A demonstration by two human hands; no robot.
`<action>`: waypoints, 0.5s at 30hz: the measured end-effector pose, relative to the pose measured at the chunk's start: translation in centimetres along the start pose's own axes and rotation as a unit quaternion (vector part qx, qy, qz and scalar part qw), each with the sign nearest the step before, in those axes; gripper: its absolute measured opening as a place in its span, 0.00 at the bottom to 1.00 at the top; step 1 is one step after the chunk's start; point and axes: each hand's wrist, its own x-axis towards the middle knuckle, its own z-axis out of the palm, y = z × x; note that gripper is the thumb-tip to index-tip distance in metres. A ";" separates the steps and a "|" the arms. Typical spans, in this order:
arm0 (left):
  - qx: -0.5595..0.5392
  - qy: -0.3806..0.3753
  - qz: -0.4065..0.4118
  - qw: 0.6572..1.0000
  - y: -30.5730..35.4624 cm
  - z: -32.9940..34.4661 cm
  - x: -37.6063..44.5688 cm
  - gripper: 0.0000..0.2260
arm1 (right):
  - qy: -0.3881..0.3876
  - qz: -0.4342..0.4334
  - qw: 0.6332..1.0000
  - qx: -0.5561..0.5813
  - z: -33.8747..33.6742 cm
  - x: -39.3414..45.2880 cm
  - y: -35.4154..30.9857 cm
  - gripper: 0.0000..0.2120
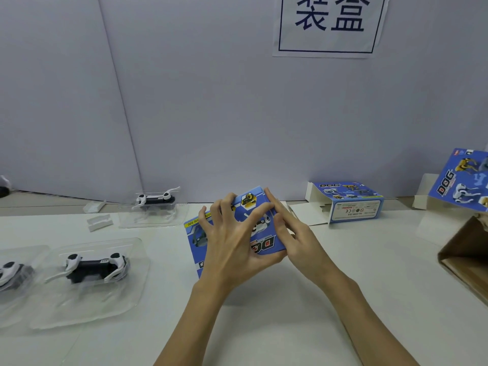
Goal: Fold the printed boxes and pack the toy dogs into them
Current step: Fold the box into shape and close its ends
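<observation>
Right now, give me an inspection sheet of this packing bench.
Surface: white table, bare in front of the person.
Job's things: blue printed box held mid-table; second printed box open on its side behind it; toy dog in clear tray at left, another toy dog in a tray by the wall.
Clutter: brown carton at right edge.
Hands: left hand grips the box; right hand presses straight fingers on its side.
Cables: nothing seen.
Surroundings: grey partition with posted sign.
</observation>
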 end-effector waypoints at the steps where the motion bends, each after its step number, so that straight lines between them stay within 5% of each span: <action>1: 0.001 0.001 -0.003 1.000 0.0 0.0 0.0 0.34 | -0.001 -0.002 1.000 -0.002 0.1 0.0 0.0 0.23; 8: -0.084 0.042 -0.087 0.992 0.7 -0.4 0.4 0.33 | 0.070 -0.087 0.993 -0.023 1.0 -0.3 0.1 0.20; 15: -0.129 0.014 -0.015 0.991 0.1 -1.4 0.9 0.32 | 0.103 -0.090 0.991 -0.005 1.3 -0.2 -0.1 0.19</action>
